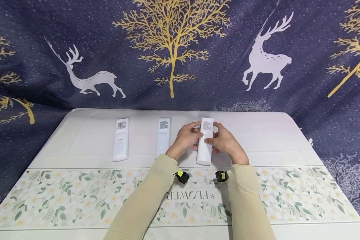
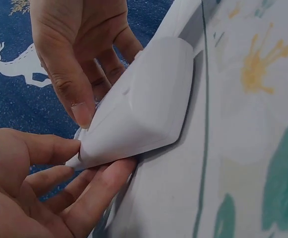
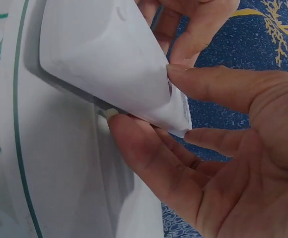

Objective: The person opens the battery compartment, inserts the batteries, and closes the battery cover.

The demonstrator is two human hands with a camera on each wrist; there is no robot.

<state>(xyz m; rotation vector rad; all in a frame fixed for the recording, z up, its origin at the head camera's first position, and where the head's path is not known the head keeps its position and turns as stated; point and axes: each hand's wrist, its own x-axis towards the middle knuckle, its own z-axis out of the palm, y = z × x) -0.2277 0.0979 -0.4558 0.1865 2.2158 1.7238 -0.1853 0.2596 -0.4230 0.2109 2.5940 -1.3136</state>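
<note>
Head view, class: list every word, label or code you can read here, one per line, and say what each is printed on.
"FLOWER": on the floral table cover, upside down between the sleeves; smaller print beneath it is too blurred to read.
QR-style code labels on the left remote, middle remote and held remote: too small to read.

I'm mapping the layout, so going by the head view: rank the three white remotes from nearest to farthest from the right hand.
1. The right remote: held between the right hand and the left hand.
2. The middle remote: lying on the table, just left of the hands.
3. The left remote: lying farthest left.
</note>
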